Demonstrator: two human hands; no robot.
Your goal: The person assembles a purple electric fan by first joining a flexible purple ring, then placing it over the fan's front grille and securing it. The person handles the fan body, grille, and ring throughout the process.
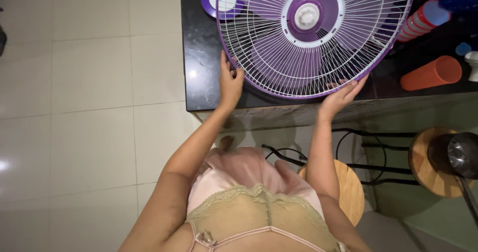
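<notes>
A: Head view: fan grille [318, 38] lies on far black counter [199, 58]?
B: Yes. Left hand [230, 83] clasps its left rim; right hand [341, 97] pinches near-right rim. Orange cup [432, 73] right.

We see the scene under warm, moderately dim indoor light from overhead. The glossy black stone tabletop [204, 58] carries a small bright glint near its left edge, and the pale tiled floor [89, 107] shows a soft glare patch at the far left. Shadows pool beneath the tabletop's overhang. The round white wire fan guard with a purple rim [318, 38] stays sharp (its wires read cleanly), while edges bow from wide-angle distortion and corners soften.
</notes>
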